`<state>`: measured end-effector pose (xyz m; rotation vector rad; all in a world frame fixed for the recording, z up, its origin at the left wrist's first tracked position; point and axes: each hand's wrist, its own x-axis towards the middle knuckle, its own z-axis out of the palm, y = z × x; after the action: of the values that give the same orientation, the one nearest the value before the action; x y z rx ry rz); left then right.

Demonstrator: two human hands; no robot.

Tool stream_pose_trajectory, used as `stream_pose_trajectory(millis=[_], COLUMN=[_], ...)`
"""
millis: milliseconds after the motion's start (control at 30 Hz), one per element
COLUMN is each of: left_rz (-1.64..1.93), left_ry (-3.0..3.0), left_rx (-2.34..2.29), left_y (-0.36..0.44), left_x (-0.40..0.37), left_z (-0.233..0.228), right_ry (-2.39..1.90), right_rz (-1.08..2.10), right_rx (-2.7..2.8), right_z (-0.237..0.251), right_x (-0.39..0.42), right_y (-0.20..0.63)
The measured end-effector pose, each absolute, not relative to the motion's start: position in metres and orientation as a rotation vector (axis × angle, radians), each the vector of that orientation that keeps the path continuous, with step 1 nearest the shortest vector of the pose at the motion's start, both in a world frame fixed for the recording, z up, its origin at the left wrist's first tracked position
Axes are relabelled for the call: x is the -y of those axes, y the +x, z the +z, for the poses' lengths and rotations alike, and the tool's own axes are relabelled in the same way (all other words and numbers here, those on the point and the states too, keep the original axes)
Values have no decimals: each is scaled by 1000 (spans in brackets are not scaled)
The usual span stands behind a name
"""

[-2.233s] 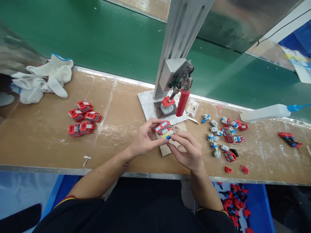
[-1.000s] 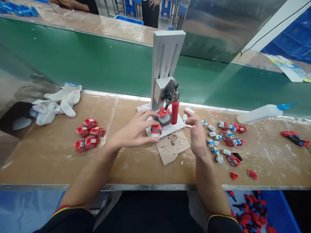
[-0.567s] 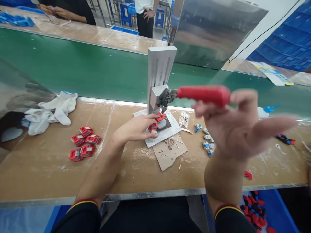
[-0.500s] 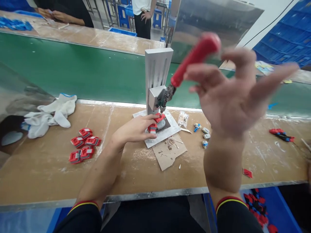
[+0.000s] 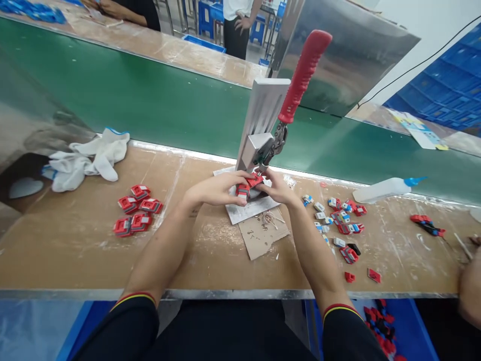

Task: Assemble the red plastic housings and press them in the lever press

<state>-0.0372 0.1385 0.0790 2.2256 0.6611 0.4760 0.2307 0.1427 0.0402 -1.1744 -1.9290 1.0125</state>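
Head view. Left hand point(image 5: 216, 188) pinches a red toy part point(image 5: 242, 191) at the base of the toggle press point(image 5: 263, 145), as half a second ago. Right hand point(image 5: 277, 187), then raised and open beside the red lever handle point(image 5: 305, 74), has come down to the red piece under the press head point(image 5: 256, 180), fingers closed on it; the lever stands released, tilted upward. Finished red parts point(image 5: 136, 215) lie well apart on the bench point(image 5: 75, 255) at left

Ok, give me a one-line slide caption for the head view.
Left hand and right hand meet at small red plastic parts under a metal toggle press, red-gripped lever raised.
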Motion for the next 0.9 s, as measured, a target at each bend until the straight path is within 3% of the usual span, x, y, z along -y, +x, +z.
stream_pose_trajectory(millis=[233,433,733,900], left_rz=[492,449,408,423], left_ry=[2115,1816,1652,1684], left_rx=[-691,-671,-1060,-1196], left_y=[-54,-55,-39,-25], left_x=[-143,-139,-133,-125], left_z=[80,90,83,90], right_ry=[-1201,-1199,-1854,-2126], right_rz=[1223,1278,294,104], right_rx=[1405,1034,678,590], right_z=[35,43,51,52], right_x=[-139,-87,44,56], right_y=[242,291,480,565])
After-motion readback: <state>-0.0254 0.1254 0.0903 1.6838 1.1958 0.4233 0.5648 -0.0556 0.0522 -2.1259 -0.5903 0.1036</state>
